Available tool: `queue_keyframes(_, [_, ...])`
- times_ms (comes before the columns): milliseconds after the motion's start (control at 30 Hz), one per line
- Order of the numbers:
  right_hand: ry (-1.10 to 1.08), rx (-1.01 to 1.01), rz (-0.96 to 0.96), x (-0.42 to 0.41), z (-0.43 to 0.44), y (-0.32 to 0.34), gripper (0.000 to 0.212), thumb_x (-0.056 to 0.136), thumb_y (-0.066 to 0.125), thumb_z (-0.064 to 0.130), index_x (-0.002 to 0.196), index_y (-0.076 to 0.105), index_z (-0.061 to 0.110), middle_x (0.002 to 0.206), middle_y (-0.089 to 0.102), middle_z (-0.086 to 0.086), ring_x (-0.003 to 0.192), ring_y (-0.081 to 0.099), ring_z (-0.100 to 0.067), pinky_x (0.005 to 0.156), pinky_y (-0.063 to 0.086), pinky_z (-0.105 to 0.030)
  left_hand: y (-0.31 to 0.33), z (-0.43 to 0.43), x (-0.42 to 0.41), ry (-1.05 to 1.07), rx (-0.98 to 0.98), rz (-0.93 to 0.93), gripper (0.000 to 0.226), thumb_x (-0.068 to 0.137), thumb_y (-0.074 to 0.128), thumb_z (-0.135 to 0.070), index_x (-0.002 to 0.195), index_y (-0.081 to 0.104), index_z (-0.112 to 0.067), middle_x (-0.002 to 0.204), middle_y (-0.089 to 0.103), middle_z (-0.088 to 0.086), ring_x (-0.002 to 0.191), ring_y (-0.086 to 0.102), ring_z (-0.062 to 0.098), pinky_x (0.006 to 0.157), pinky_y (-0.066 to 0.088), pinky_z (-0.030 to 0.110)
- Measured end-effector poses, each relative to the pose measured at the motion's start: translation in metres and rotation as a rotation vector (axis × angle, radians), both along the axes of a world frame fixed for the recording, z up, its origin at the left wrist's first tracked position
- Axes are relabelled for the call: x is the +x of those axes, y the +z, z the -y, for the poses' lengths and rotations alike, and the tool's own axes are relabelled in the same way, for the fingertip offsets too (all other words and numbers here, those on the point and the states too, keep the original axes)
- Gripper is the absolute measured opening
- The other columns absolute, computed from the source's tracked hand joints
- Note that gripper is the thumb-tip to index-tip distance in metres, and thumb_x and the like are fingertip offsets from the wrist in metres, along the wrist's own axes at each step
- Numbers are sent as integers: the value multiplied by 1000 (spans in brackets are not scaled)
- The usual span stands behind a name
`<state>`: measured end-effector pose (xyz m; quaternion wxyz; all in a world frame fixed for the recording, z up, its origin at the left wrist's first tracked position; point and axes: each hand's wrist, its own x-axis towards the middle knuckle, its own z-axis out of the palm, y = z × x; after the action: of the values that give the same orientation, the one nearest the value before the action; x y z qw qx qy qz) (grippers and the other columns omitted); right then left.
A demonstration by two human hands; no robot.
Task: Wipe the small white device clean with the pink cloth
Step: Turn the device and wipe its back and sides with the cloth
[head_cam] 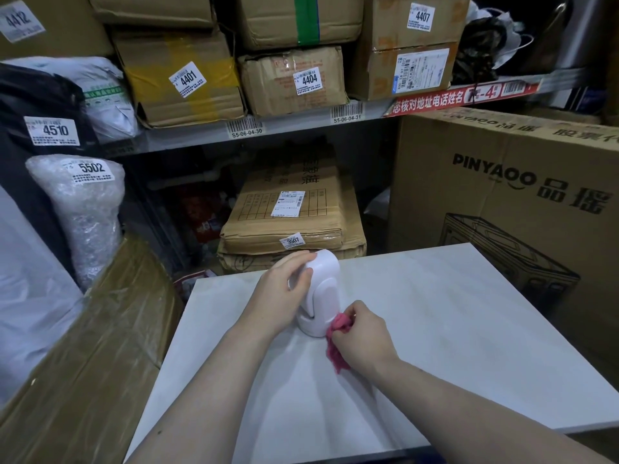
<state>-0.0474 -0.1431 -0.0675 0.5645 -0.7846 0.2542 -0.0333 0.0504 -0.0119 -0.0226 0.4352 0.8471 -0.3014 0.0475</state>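
Note:
The small white device (322,296) stands upright on the white table (435,313), a rounded body on a round base. My left hand (284,289) grips its upper left side, thumb across the front. My right hand (361,333) holds the bunched pink cloth (336,339) and presses it against the lower right of the device's base. Part of the cloth hangs down onto the table beneath my right hand.
Shelves (301,123) stacked with labelled cardboard boxes rise behind the table. A large printed carton (502,195) stands at the right, a flat brown parcel (291,222) behind the device, and a bubble-wrapped bundle (83,212) and a taped box (83,346) at the left.

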Motion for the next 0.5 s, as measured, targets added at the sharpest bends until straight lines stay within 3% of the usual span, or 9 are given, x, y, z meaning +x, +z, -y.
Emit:
queue_keyframes(67, [27,19,8,-3,-6,0,14,84,46,-3,96,51,1,79,74,-18,49,70,-31,45,56,-40,0,0,0,2,-5,-5,32,99,52,-17,127,65,-23,130,59,-17,121,46,-10,100,29,0])
queue_keyframes(200, [106,-36,24,-5,-13,-3,10,83,58,-9,88,56,-1,58,65,7,41,59,1,38,45,-22,1,0,-1,1,-23,-22,31,99,52,-17,126,65,-24,129,59,-19,121,47,-9,103,32,5])
queue_keyframes(267, [136,-41,18,-5,-17,-5,15,84,60,-9,81,56,5,50,62,12,39,55,3,36,38,-14,1,-1,-2,-1,-27,-20,32,98,53,-16,126,65,-24,128,59,-18,120,48,-9,103,32,6])
queue_keyframes(400, [110,-124,23,-1,-11,-10,14,77,63,0,77,58,13,70,66,3,52,56,-3,45,46,-19,0,-2,-2,-7,-29,-26,31,98,53,-16,127,65,-23,125,61,-15,119,51,-4,100,32,4])
queue_keyframes(500, [67,-144,-4,-1,3,-4,14,77,64,-1,78,60,12,68,66,6,49,59,-1,42,44,-15,0,-2,-1,-4,-23,-17,31,98,53,-16,126,65,-23,127,60,-16,119,49,-7,99,30,1])
